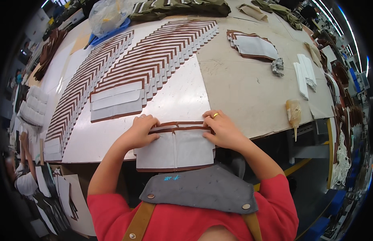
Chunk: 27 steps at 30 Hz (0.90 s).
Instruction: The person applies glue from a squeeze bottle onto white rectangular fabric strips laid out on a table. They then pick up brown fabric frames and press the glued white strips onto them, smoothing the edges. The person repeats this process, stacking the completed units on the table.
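Note:
A white-backed panel with brown edges (156, 149) lies at the table's near edge and hangs a little over it. It looks like leather or a similar sheet, with a seam down its middle. My left hand (141, 130) pinches the panel's far left corner, thumb below and fingers above a brown strip. At the far right corner my right hand (223, 129), with a yellow ring on one finger, grips the same edge in like manner. Between the hands the far edge stands folded up in two brown lines. My fingertips partly hide both corners.
Long overlapping rows of similar panels (117, 105) stretch away at the left. A smaller stack (256, 46) lies far right, beside a crumpled grey lump (277, 67). A glue bottle (293, 112) with its nozzle over the edge and white strips (303, 76) are at the right. Another person's arm (27, 148) shows far left.

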Available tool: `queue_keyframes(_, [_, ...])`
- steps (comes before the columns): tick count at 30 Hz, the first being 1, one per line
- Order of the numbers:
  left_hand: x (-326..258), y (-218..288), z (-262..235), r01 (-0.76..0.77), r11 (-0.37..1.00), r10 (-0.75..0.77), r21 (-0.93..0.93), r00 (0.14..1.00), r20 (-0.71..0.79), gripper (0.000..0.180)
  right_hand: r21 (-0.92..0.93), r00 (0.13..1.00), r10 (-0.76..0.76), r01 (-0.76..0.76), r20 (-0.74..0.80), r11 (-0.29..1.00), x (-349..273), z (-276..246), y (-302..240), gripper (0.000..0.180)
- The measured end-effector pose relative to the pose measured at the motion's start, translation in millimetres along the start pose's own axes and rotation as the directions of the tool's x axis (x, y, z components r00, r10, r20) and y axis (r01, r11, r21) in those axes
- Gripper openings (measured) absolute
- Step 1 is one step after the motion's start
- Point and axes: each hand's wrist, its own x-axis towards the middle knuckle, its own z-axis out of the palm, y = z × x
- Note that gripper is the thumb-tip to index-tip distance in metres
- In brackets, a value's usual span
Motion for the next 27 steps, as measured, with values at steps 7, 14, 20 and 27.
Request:
queue_keyframes(7, [2, 2, -16, -0.064, 0.975, 0.03, -0.213, 0.986, -0.163, 0.016, 0.348, 0.973, 0.121, -0.185, 0.199, 0.919, 14, -30, 6, 0.017])
queue_keyframes(14, [51, 15, -14, -0.046, 0.983, 0.0, -0.177, 0.968, -0.251, 0.031, 0.317, 0.952, 0.284, -0.307, 0.118, 0.897, 29, -70, 55, 0.015])
queue_keyframes(20, [73, 15, -9, 0.114, 0.942, -0.183, -0.314, 0.963, -0.2, 0.029, 0.236, 0.969, 0.233, -0.246, 0.082, 0.94, 13, -54, 99, 0.013])
queue_keyframes(27, [67, 9, 8, 0.123, 0.903, -0.259, -0.412, 0.921, -0.292, 0.038, 0.113, 0.859, 0.503, -0.493, -0.098, 0.863, -25, -154, 164, 0.018])
